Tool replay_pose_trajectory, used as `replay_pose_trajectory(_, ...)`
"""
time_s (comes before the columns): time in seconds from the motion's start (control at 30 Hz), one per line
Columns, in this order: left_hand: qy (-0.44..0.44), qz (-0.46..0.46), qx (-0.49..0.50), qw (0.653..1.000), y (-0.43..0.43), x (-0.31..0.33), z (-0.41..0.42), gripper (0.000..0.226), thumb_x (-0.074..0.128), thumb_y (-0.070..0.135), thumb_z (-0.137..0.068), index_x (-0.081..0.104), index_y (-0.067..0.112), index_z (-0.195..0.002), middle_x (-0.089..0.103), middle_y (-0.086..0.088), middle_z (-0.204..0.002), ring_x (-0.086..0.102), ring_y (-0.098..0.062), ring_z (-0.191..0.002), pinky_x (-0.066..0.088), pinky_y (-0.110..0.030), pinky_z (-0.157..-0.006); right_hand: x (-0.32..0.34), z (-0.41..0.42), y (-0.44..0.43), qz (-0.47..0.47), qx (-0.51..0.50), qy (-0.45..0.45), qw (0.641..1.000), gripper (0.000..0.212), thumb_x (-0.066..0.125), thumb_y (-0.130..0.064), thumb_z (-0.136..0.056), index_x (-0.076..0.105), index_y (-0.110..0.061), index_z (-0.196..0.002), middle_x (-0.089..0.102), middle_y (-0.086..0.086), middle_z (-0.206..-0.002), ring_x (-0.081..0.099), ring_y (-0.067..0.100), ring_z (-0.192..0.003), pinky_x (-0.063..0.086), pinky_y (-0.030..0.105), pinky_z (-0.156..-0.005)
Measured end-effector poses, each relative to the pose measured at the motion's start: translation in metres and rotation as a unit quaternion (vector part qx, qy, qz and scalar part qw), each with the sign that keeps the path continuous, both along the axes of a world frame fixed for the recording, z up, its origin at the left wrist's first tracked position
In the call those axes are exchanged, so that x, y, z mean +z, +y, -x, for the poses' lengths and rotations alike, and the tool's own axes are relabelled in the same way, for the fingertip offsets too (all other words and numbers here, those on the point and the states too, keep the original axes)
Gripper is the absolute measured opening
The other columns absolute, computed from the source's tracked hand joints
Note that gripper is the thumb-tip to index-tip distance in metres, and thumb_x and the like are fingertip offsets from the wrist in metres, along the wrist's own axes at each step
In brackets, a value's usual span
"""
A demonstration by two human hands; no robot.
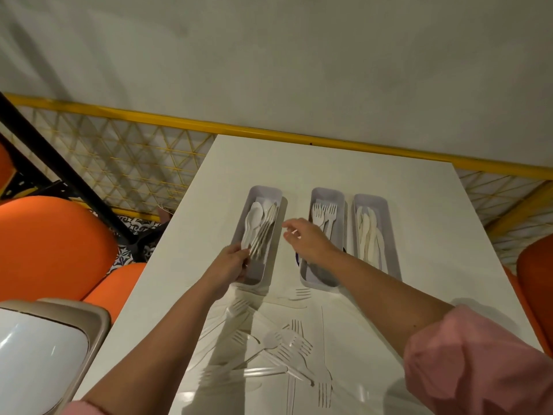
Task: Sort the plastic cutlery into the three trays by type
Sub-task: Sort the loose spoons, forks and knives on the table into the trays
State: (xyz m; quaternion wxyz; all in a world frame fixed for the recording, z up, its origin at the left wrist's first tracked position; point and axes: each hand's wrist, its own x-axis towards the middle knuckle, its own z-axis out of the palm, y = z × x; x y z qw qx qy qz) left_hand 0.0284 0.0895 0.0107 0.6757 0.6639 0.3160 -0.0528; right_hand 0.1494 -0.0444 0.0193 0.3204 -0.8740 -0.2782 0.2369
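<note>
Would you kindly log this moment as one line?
left hand: gripping white plastic cutlery bundle over left grey tray | right hand: open, empty | loose forks: unsorted

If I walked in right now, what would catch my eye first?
Probably the three grey trays in a row mid-table: left tray with spoons, middle tray with forks, right tray with pale pieces. The left hand grips a bundle of cutlery over the left tray; loose forks lie nearer.
</note>
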Motion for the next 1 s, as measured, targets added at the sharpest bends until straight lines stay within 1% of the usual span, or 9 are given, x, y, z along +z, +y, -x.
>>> replay_pose_trajectory(0.13,0.022,-0.122,0.000,0.992,0.014,-0.011,-0.022,0.020,0.032,0.009,-0.098,0.052,0.005,-0.095,0.048,-0.008,-0.073,0.041,-0.017,-0.060,0.035,-0.025,-0.054,-0.010,0.002,0.007,0.082,0.127,-0.054,0.987,0.044,0.043,-0.020,-0.099,0.038,-0.015,-0.142,0.032,0.006,-0.150,0.028,0.025,-0.138,0.025,0.036,-0.114)
replay_pose_trajectory(0.23,0.039,-0.208,-0.007,0.977,0.017,-0.023,-0.041,0.022,0.033,0.011,-0.099,0.053,0.004,-0.093,0.054,-0.010,-0.082,0.048,-0.022,-0.072,0.039,-0.031,-0.067,-0.011,0.001,0.011,0.135,0.196,-0.107,0.965,0.049,0.043,-0.022,-0.099,0.031,-0.018,-0.146,0.018,0.002,-0.157,0.013,0.023,-0.145,0.016,0.038,-0.118)
replay_pose_trajectory(0.3,0.045,-0.253,-0.014,0.966,0.015,-0.027,-0.051,0.022,0.033,0.010,-0.099,0.053,0.003,-0.093,0.054,-0.011,-0.085,0.049,-0.022,-0.077,0.038,-0.030,-0.069,-0.014,0.001,0.015,0.167,0.226,-0.130,0.951,0.051,0.042,-0.024,-0.099,0.028,-0.017,-0.147,0.014,0.002,-0.159,0.009,0.023,-0.146,0.014,0.038,-0.118)
replay_pose_trajectory(0.47,0.036,-0.343,-0.041,0.938,0.009,-0.030,-0.071,0.018,0.039,0.004,-0.095,0.055,-0.002,-0.102,0.059,-0.017,-0.097,0.055,-0.026,-0.084,0.041,-0.026,-0.071,-0.020,-0.001,0.016,0.191,0.237,-0.132,0.943,0.053,0.042,-0.024,-0.098,0.025,-0.012,-0.147,0.011,0.005,-0.159,0.007,0.023,-0.147,0.013,0.036,-0.118)
replay_pose_trajectory(0.57,0.061,-0.354,-0.063,0.931,0.011,-0.045,-0.078,0.028,0.039,0.007,-0.096,0.049,-0.006,-0.119,0.053,-0.022,-0.122,0.054,-0.034,-0.110,0.047,-0.033,-0.092,-0.021,0.000,0.015,0.179,0.229,-0.114,0.950,0.057,0.044,-0.023,-0.098,0.022,-0.011,-0.149,0.009,0.005,-0.159,0.011,0.023,-0.146,0.014,0.034,-0.117)
replay_pose_trajectory(0.63,0.090,-0.409,-0.109,0.902,0.011,-0.052,-0.079,0.039,0.047,0.010,-0.095,0.040,-0.003,-0.130,0.047,-0.020,-0.130,0.049,-0.032,-0.117,0.044,-0.037,-0.100,-0.021,0.001,0.016,0.178,0.224,-0.107,0.952,0.058,0.045,-0.023,-0.098,0.020,-0.011,-0.149,0.007,0.004,-0.159,0.011,0.023,-0.146,0.015,0.033,-0.117)
replay_pose_trajectory(0.73,0.094,-0.475,-0.158,0.860,0.009,-0.058,-0.075,0.052,0.050,0.015,-0.094,0.029,0.000,-0.139,0.042,-0.016,-0.136,0.044,-0.027,-0.121,0.039,-0.033,-0.103,-0.021,0.002,0.016,0.184,0.223,-0.104,0.952,0.059,0.045,-0.023,-0.098,0.018,-0.011,-0.149,0.006,0.004,-0.160,0.007,0.022,-0.147,0.013,0.033,-0.118)
replay_pose_trajectory(0.83,0.069,-0.481,-0.149,0.861,0.011,-0.062,-0.071,0.052,0.051,0.011,-0.093,0.029,0.001,-0.140,0.041,-0.016,-0.134,0.043,-0.028,-0.120,0.041,-0.033,-0.103,-0.020,0.003,0.016,0.187,0.226,-0.108,0.950,0.059,0.046,-0.023,-0.097,0.019,-0.009,-0.149,0.007,0.005,-0.159,0.007,0.022,-0.147,0.013,0.034,-0.118)
replay_pose_trajectory(1.0,-0.015,-0.456,-0.128,0.881,0.011,-0.054,-0.057,0.038,0.048,0.006,-0.093,0.044,0.003,-0.131,0.046,-0.015,-0.124,0.051,-0.029,-0.110,0.045,-0.031,-0.096,-0.014,0.007,0.017,0.198,0.230,-0.119,0.945,0.059,0.047,-0.022,-0.096,0.021,-0.009,-0.148,0.010,0.007,-0.158,0.014,0.025,-0.145,0.018,0.036,-0.117)
